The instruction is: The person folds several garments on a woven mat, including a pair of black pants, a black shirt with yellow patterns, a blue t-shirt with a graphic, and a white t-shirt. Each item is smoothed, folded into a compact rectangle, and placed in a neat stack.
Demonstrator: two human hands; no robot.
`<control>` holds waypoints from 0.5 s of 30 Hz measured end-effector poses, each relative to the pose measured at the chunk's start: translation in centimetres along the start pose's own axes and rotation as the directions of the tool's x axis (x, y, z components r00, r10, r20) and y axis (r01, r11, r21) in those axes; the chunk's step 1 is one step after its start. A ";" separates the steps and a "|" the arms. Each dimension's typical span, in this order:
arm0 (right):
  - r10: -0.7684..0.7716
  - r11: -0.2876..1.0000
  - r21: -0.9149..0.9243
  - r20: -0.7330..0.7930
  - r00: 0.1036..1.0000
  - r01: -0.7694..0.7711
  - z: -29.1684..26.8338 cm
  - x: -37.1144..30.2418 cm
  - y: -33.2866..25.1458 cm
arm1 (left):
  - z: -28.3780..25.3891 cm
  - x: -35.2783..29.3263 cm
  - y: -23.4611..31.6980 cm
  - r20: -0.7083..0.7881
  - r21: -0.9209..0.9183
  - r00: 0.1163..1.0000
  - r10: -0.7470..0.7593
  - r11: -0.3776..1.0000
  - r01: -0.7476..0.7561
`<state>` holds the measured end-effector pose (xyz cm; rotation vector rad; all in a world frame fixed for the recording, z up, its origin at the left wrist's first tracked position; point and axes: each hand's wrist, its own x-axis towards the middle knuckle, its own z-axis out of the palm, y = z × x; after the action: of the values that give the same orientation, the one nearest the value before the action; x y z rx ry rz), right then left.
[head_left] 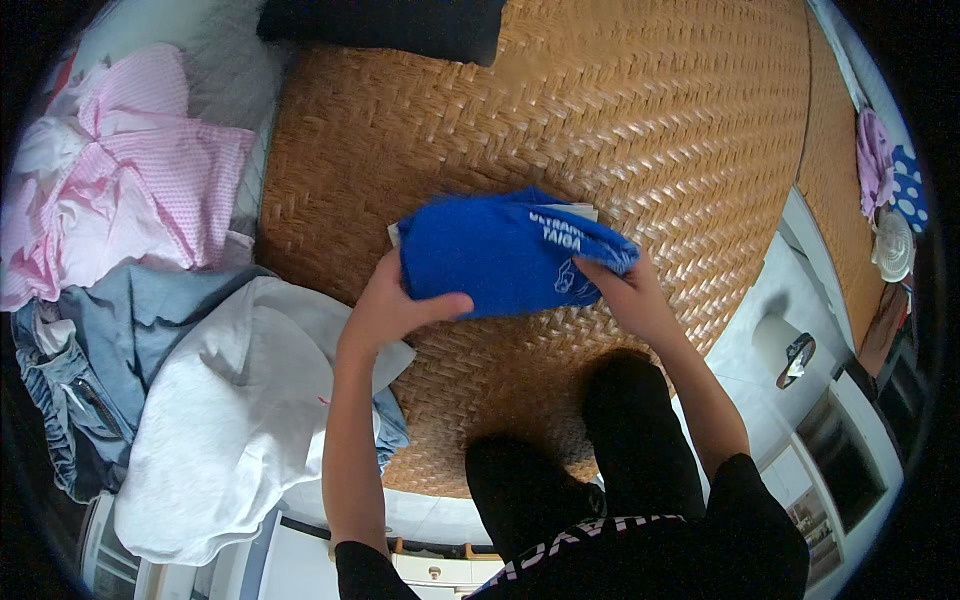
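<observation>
A folded blue garment (480,255) with white print near its right end is held between my two hands, over a woven straw mat (560,110). My left hand (385,310) grips its left end, thumb lying on top and the other fingers hidden underneath. On the garment's right end, my right hand (628,295) pinches the edge near the print. A bit of pale fabric or label shows behind the upper right edge.
To the left lie a pink checked garment (190,170), blue denim clothing (150,310) and a white garment (235,400). A black folded cloth (400,25) rests at the far edge. Purple cloth (874,160) and a blue polka-dot item (907,190) sit at the far right.
</observation>
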<state>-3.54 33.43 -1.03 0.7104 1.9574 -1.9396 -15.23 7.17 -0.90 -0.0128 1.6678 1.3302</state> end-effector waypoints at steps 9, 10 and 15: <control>-0.104 0.993 -0.053 0.030 0.994 0.106 0.8 -0.9 -0.6 | 3.3 -3.7 -1.5 -0.374 -0.056 0.926 0.042 0.996 -0.068; -0.025 1.000 -0.004 -0.024 0.999 0.025 1.3 -0.7 -0.8 | 3.5 -3.0 -1.9 -0.421 0.000 0.902 0.096 0.994 -0.106; -0.009 0.940 -0.332 -0.252 0.968 -0.078 2.5 -0.1 -0.9 | 4.7 0.8 -1.8 -0.574 0.346 0.720 0.390 0.913 -0.218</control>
<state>-4.29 31.00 -0.31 0.9169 2.3322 -1.4890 -11.61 10.40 -2.41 -0.0381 2.5119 1.4343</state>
